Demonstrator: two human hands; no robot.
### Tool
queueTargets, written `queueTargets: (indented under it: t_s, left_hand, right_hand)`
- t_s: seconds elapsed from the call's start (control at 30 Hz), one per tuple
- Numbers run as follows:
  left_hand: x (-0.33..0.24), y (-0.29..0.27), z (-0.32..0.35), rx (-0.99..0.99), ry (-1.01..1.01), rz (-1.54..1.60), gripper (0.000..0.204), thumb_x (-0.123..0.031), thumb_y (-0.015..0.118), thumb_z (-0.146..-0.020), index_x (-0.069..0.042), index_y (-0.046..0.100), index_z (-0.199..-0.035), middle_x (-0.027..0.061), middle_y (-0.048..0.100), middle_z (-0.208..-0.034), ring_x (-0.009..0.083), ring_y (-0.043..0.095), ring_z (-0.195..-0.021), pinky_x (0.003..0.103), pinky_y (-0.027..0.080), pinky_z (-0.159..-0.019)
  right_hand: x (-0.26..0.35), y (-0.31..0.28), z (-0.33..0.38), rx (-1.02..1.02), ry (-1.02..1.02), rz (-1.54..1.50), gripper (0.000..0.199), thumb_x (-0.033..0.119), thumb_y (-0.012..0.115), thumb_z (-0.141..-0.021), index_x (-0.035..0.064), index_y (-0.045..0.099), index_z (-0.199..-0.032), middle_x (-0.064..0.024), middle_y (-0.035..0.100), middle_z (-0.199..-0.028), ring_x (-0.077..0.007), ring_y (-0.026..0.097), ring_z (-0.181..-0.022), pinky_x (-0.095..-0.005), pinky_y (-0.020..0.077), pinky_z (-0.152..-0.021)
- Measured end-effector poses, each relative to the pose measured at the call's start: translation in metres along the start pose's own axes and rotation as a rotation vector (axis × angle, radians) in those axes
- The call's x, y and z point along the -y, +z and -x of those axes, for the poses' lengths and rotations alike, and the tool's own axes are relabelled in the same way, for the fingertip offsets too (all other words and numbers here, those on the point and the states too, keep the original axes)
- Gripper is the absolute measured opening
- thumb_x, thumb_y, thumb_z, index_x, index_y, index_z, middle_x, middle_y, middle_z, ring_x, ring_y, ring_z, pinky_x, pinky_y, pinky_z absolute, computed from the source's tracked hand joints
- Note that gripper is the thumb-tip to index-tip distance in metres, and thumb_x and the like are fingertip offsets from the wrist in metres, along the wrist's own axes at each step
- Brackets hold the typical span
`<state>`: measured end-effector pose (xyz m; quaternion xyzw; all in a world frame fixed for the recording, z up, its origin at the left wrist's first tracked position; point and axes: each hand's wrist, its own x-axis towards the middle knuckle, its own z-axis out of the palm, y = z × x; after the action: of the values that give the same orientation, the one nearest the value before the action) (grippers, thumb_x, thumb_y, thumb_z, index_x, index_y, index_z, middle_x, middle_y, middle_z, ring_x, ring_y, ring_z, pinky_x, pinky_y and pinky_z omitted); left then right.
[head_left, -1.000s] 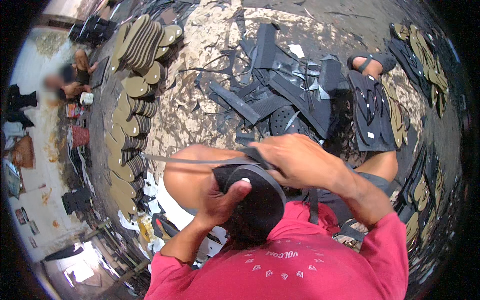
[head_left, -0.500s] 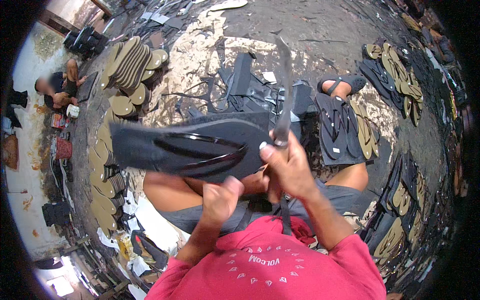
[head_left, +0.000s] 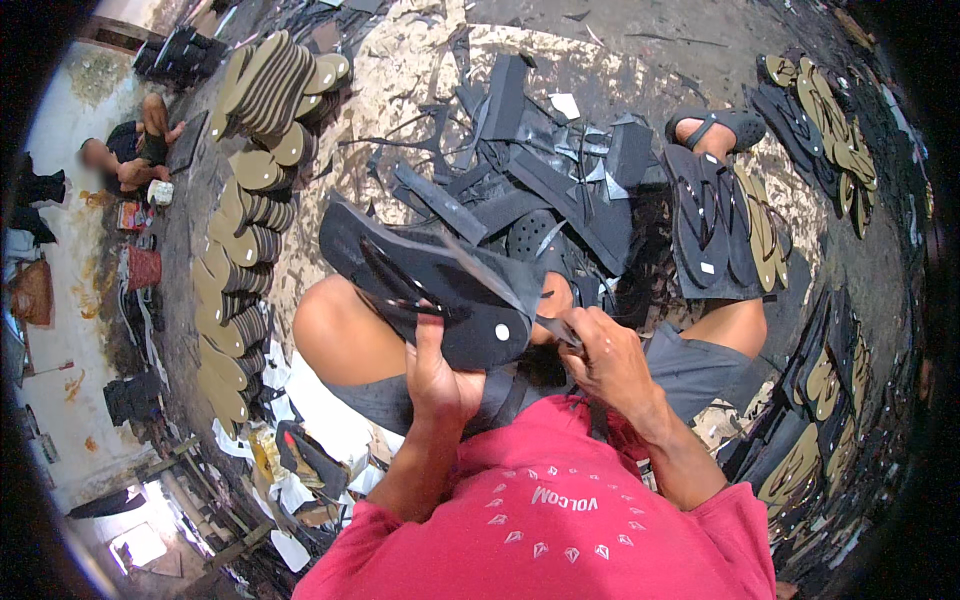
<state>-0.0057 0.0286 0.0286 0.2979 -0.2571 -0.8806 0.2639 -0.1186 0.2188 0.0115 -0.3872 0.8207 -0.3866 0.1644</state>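
A black flip-flop sandal (head_left: 430, 280) with its straps showing is held over my lap, toe end pointing up left. My left hand (head_left: 440, 375) grips its heel from below, thumb on the sole. My right hand (head_left: 605, 355) is closed on a knife at the sandal's right edge, where a strip of black rubber trim (head_left: 500, 268) peels away. The blade itself is mostly hidden by the sandal and my fingers. My bare knees (head_left: 335, 335) frame the work.
Black rubber offcuts (head_left: 540, 170) litter the floor ahead. Finished black sandals (head_left: 715, 225) lie by my right foot. Stacks of tan soles (head_left: 245, 210) run down the left. More sandals (head_left: 825, 115) line the right. Another person (head_left: 125, 160) sits at far left.
The sandal has been turned from lying flat across my lap to angled up left, and my right hand has dropped from its top edge to the heel side.
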Motion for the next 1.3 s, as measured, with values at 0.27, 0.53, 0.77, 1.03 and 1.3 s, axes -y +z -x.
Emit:
queueTargets:
  t_s: [0.27, 0.53, 0.77, 1.03, 1.3]
  left_hand:
    - [-0.009, -0.028, 0.003, -0.125, -0.058, -0.152, 0.037, -0.026, 0.064, -0.100, -0.003, 0.058, -0.129, 0.0127, 0.068, -0.119, 0.0265, 0.071, -0.104, 0.045, 0.061, -0.092]
    - [-0.011, -0.052, 0.016, -0.061, -0.104, -0.119, 0.044, -0.031, 0.070, -0.096, -0.005, 0.059, -0.130, 0.0120, 0.067, -0.120, 0.0267, 0.069, -0.109, 0.048, 0.059, -0.097]
    - [-0.005, -0.078, 0.012, -0.138, -0.165, 0.029, 0.031, -0.023, 0.078, -0.093, -0.015, 0.062, -0.117, -0.0002, 0.065, -0.101, 0.0189, 0.068, -0.098, 0.046, 0.060, -0.085]
    - [-0.015, -0.071, 0.034, -0.246, -0.275, -0.004, 0.029, -0.020, 0.077, -0.090, -0.013, 0.063, -0.114, -0.0021, 0.065, -0.096, 0.0147, 0.065, -0.090, 0.040, 0.057, -0.084]
    - [-0.073, -0.001, -0.018, 0.187, 0.014, -0.309, 0.052, -0.036, 0.069, -0.099, 0.004, 0.058, -0.131, 0.0081, 0.069, -0.119, 0.0176, 0.068, -0.106, 0.034, 0.054, -0.095]
  right_hand:
    - [0.034, -0.002, -0.059, 0.206, -0.010, -0.001, 0.037, 0.017, 0.072, -0.087, 0.0092, 0.056, -0.119, -0.0203, 0.065, -0.093, -0.0452, 0.068, -0.082, -0.0555, 0.0549, -0.070]
    - [0.037, -0.008, -0.100, 0.393, -0.220, -0.279, 0.031, 0.010, 0.074, -0.080, 0.0047, 0.054, -0.102, -0.0184, 0.065, -0.087, -0.0473, 0.064, -0.084, -0.0518, 0.0520, -0.069]
    - [0.039, 0.040, -0.130, 0.369, -0.166, -0.085, 0.020, 0.019, 0.061, -0.091, 0.0058, 0.054, -0.105, -0.0214, 0.066, -0.096, -0.0433, 0.067, -0.098, -0.0515, 0.0539, -0.076]
    - [0.068, 0.078, -0.245, -0.085, -0.112, -0.612, 0.026, 0.025, 0.068, -0.098, 0.0060, 0.060, -0.114, -0.0074, 0.066, -0.080, -0.0209, 0.064, -0.066, -0.0375, 0.0523, -0.062]
    - [0.086, -0.006, -0.133, 0.172, 0.091, -0.595, 0.047, 0.032, 0.074, -0.095, -0.0035, 0.062, -0.124, -0.0225, 0.072, -0.103, -0.0286, 0.071, -0.099, -0.0395, 0.0543, -0.089]
